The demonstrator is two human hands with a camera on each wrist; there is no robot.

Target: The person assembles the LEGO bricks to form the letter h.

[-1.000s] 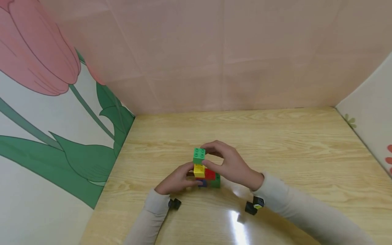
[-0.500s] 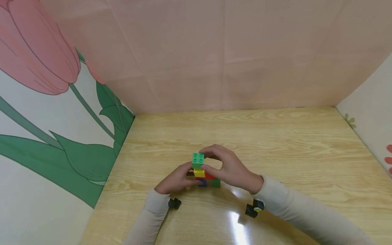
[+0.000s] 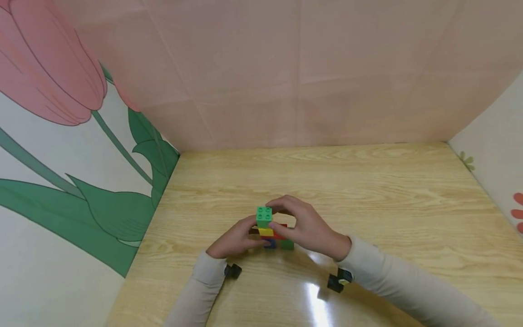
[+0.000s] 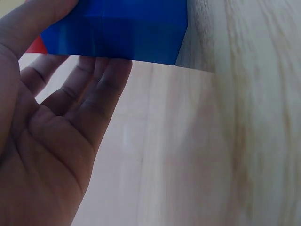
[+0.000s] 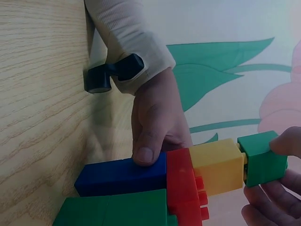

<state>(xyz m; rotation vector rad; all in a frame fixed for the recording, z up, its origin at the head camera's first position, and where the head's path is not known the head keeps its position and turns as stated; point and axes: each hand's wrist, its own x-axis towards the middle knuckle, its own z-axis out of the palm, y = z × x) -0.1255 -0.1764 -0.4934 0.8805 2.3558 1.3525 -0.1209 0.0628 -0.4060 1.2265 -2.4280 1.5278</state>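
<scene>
A small toy-brick structure stands on the table. Its two legs are a blue column [image 5: 122,178] and a green column [image 5: 113,209], bridged by a red brick [image 5: 182,188], with a yellow brick [image 5: 216,167] on top. My right hand [image 3: 308,222] pinches a small green brick [image 3: 264,218] between thumb and fingers, right over the yellow one. In the right wrist view, yellow studs still show in a narrow gap between these two. My left hand [image 3: 236,238] grips the blue leg near the red brick, thumb on one side; the left wrist view shows its fingers at the blue underside.
The wood-grain table [image 3: 367,190] extends around the structure, with a pink wall covering [image 3: 294,81] behind it. A tulip-patterned panel [image 3: 110,218] borders the left side and a pale panel [image 3: 490,136] the right. Black wrist devices [image 3: 336,282] hang close over the table.
My right hand has lowered the small green brick toward the yellow brick, hiding more of it in the head view. The left hand keeps its place on the blue leg.
</scene>
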